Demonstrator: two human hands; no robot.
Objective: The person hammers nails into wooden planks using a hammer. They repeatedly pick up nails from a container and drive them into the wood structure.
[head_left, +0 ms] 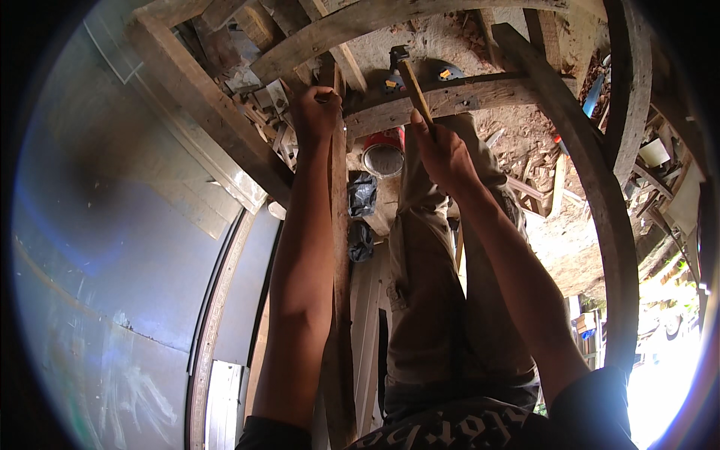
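My right hand [442, 154] is closed round the wooden handle of a hammer [415, 91], its thumb laid along the handle. The dark hammer head points away from me, just beyond a curved wooden beam [457, 97]. My left hand [316, 112] is closed at the top of a long upright timber [339, 225], fingers curled together. Whatever is between those fingers, if anything, is too small or hidden to make out. The hammer head is to the right of my left hand and apart from it.
More curved beams [611, 217] arch around on the right and far side. Below stand a red paint can [384, 156] and black plastic bags [361, 193]. Wood scraps [529, 191] litter the ground. A large grey panel [127, 247] fills the left.
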